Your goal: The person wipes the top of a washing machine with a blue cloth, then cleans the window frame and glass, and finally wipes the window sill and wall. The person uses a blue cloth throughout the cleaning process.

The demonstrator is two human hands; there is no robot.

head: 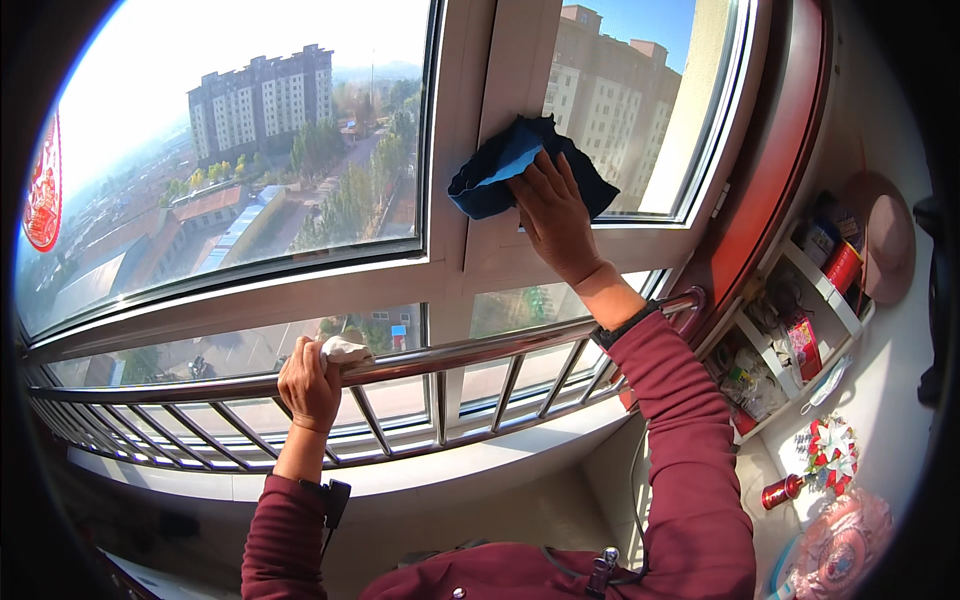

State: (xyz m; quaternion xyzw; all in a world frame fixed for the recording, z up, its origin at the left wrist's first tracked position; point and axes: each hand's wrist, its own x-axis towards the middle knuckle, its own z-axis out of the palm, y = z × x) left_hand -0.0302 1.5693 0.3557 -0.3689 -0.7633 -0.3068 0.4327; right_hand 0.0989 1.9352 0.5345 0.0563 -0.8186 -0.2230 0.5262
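Observation:
My right hand presses a dark blue cloth against the white window frame and the lower corner of the right glass pane. Part of the cloth is folded over and shows a lighter blue face. Lower down on the left, my left hand is closed at the top bar of a metal railing. A crumpled white cloth or tissue pokes out by its thumb side and lies on the bar. The fingers' far side is hidden.
A wide glass pane fills the left, with buildings outside. At right, shelves hold assorted goods beside a brownish hat. A flower arrangement and a pink frilled item stand lower right. A cable hangs near my right sleeve.

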